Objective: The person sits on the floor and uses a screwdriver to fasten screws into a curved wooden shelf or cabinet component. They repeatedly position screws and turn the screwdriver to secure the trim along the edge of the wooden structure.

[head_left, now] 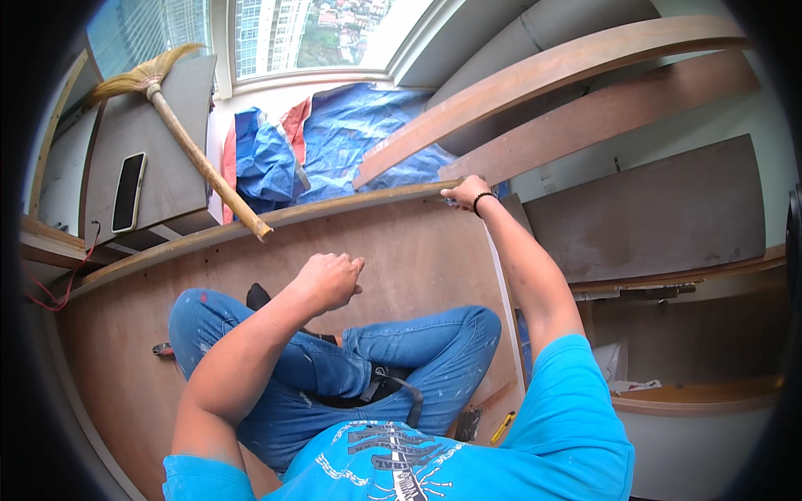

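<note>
My right hand [469,194], with a dark beaded bracelet at its wrist, is closed over the far wooden edge of a large brown panel [401,259]. A small greyish piece shows under its fingers; its kind is too small to tell. My left hand [328,280] is curled into a loose fist above the panel, and nothing sticks out of it. I sit cross-legged on the panel in paint-spotted jeans [434,342]. To the left, a broom [196,150] leans with its handle end over the panel's edge, near a phone [129,192] lying on a grey-brown board.
Blue tarpaulin [359,138] lies beyond the edge, below a window [309,37]. Long curved wooden strips [535,79] slant across the upper right, above a dark board [647,213]. A yellow cutter [503,427] lies by my right knee; a red-handled tool [162,350] is at left.
</note>
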A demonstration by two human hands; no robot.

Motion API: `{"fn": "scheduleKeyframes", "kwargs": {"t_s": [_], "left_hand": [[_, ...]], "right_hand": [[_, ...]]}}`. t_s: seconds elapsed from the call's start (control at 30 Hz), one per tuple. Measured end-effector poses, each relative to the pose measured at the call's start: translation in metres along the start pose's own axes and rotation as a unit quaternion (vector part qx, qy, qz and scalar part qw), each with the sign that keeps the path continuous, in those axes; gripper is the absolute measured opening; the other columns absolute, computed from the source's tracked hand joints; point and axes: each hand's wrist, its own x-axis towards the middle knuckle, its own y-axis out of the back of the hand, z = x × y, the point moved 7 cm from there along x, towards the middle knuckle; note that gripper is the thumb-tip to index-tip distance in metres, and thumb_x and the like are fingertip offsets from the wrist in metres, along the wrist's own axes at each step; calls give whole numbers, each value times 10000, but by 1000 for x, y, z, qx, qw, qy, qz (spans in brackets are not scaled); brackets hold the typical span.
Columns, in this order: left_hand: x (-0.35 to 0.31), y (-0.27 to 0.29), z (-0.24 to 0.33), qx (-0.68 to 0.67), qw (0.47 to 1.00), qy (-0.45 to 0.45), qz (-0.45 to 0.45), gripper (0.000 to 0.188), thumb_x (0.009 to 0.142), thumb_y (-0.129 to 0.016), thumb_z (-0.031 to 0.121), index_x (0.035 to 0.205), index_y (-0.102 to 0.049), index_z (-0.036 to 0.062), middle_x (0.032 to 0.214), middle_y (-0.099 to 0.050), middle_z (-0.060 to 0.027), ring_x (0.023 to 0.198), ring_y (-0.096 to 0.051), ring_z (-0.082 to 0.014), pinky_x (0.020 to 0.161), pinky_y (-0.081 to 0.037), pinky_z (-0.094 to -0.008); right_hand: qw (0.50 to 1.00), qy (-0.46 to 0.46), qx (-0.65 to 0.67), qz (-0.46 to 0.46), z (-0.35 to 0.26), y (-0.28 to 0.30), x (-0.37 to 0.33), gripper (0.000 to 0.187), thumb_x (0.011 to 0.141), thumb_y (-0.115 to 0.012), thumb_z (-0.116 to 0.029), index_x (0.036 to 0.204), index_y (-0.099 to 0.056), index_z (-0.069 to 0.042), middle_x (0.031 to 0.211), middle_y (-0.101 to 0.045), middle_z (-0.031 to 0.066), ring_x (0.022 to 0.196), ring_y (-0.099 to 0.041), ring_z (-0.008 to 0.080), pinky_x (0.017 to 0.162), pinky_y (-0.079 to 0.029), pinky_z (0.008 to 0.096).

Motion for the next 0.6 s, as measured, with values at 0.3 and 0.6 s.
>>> {"fn": "scheduleKeyframes", "kwargs": {"t_s": [0.3,0.6], "left_hand": [[-4,4,-7,-11,995,47,-86,553,975,-688,395,1398,-577,58,1182,-708,-164,1108,-702,-340,904,-566,-466],[-5,0,1,-18,996,23,-79,480,967,-709,373,1295,-605,37,1154,-707,-181,1093,-707,-350,879,-566,-472]], "right_hand": [[960,-126,178,-176,-10,-12,-24,248,1066,-584,-261,1035,-647,-22,790,-708,100,487,-522,82,365,-361,215],[977,102,-176,64,-8,-9,-7,362,971,-696,-408,956,-765,-53,856,-769,157,668,-718,242,568,-558,380]]}}
